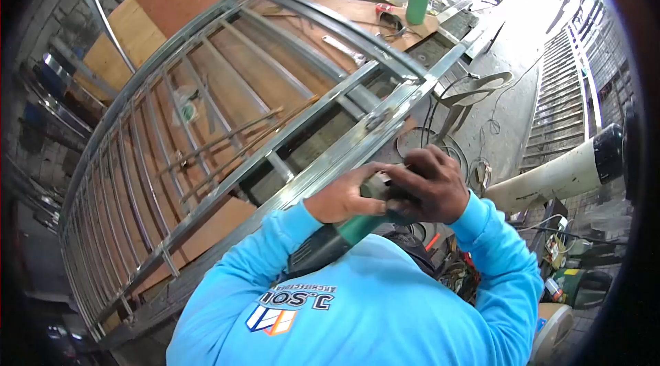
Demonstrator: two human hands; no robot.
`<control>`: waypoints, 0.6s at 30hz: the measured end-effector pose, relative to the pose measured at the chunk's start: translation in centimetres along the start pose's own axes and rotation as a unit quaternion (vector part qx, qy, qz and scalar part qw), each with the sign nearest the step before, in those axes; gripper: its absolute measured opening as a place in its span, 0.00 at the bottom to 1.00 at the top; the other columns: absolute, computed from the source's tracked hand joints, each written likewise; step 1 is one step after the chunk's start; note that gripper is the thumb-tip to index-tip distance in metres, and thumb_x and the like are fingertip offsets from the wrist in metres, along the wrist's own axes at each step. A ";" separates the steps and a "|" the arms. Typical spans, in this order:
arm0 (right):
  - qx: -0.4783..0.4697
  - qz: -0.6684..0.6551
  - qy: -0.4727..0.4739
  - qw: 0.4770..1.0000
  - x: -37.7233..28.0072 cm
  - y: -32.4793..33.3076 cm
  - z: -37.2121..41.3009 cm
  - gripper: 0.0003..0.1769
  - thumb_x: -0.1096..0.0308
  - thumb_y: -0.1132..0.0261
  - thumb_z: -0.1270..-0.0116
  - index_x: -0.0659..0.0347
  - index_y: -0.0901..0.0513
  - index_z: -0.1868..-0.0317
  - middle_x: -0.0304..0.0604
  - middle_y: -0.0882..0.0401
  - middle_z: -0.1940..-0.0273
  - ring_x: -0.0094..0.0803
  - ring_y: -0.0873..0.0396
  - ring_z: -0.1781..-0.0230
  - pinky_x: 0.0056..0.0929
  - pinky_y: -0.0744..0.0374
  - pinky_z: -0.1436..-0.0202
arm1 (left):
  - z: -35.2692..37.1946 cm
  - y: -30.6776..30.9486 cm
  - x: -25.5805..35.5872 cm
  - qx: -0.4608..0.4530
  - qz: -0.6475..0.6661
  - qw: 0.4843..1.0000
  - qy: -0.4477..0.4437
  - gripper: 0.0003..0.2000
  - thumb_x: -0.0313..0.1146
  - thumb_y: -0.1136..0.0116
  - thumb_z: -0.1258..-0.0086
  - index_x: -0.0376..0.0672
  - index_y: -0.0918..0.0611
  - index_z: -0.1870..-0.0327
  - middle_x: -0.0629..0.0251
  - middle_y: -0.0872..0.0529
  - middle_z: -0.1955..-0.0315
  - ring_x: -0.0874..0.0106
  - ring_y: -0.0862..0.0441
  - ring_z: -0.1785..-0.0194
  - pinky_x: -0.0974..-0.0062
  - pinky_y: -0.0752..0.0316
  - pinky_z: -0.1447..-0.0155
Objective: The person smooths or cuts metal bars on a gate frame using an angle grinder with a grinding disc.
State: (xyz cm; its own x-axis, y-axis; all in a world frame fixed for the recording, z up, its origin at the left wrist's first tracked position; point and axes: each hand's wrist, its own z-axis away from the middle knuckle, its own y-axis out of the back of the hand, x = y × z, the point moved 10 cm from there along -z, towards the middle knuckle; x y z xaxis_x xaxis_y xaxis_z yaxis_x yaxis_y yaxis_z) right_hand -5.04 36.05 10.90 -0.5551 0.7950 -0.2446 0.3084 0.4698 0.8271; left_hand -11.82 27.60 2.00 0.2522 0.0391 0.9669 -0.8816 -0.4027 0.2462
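Note:
A green and black angle grinder (352, 230) lies against my chest, its body slanting down to the left under my forearm. My left hand (347, 195) is wrapped round its front part, with the thumb along the green housing. Curled fingers of my right hand (432, 184) close over the grinder's head, hiding most of it and any disc. Just beyond my hands runs the near rail of a large curved metal frame (323, 170) with many parallel bars. It rests over brown wooden boards (227, 98).
A green bottle (417, 0) and a wrench (344, 49) lie beyond the frame's bars. To the right are a pale cylinder (550, 177) with a black end, loose cables (450, 146) on the floor, and a ladder-like metal grille (555, 108) by the wall.

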 end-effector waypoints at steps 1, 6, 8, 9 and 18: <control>0.050 -0.019 -0.053 0.997 -0.4 -0.3 0.1 0.29 0.53 0.25 0.42 0.52 0.19 0.41 0.48 0.23 0.56 0.50 0.20 0.62 0.43 0.20 0.60 | 1.5 0.6 -0.4 0.018 0.023 0.999 0.014 0.38 0.50 0.28 0.42 0.37 0.26 0.34 0.56 0.19 0.44 0.67 0.24 0.39 0.66 0.31 0.32; 0.263 -0.050 -0.287 0.920 -3.0 -1.3 3.1 0.19 0.62 0.30 0.33 0.57 0.19 0.44 0.51 0.21 0.58 0.50 0.18 0.61 0.42 0.20 0.59 | 6.0 -0.3 -0.9 0.056 0.105 0.993 0.024 0.39 0.49 0.26 0.44 0.34 0.26 0.35 0.57 0.18 0.48 0.69 0.20 0.45 0.69 0.26 0.38; 0.288 -0.068 -0.327 0.897 -3.7 -2.5 3.6 0.22 0.60 0.30 0.33 0.58 0.20 0.41 0.52 0.21 0.56 0.49 0.19 0.59 0.42 0.20 0.56 | 7.3 0.2 -0.9 0.076 0.072 0.994 0.019 0.41 0.51 0.27 0.45 0.34 0.26 0.34 0.57 0.18 0.47 0.68 0.20 0.44 0.69 0.26 0.37; 0.279 -0.079 -0.345 0.893 -3.9 -3.1 3.7 0.25 0.58 0.29 0.33 0.59 0.21 0.40 0.53 0.21 0.54 0.49 0.19 0.57 0.42 0.20 0.54 | 8.1 -0.1 -1.0 0.075 0.116 0.989 0.043 0.42 0.52 0.27 0.45 0.34 0.27 0.33 0.57 0.18 0.46 0.68 0.20 0.44 0.68 0.26 0.37; 0.153 -0.051 -0.181 0.970 -10.3 -3.1 4.3 0.63 0.36 0.21 0.52 0.69 0.38 0.26 0.61 0.31 0.38 0.55 0.25 0.42 0.47 0.24 0.37 | 11.8 -4.7 -2.2 0.006 0.389 0.913 0.123 0.51 0.57 0.31 0.44 0.37 0.40 0.22 0.53 0.28 0.32 0.62 0.27 0.30 0.65 0.31 0.27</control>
State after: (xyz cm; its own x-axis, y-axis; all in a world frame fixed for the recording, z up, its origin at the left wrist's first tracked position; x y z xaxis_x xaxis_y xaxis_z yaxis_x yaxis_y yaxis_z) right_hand 3.07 28.05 8.71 -0.3051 0.7946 -0.5250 0.5121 0.6017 0.6130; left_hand -3.56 18.60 -2.04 -0.5460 -0.0600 0.8356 -0.7515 -0.4058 -0.5202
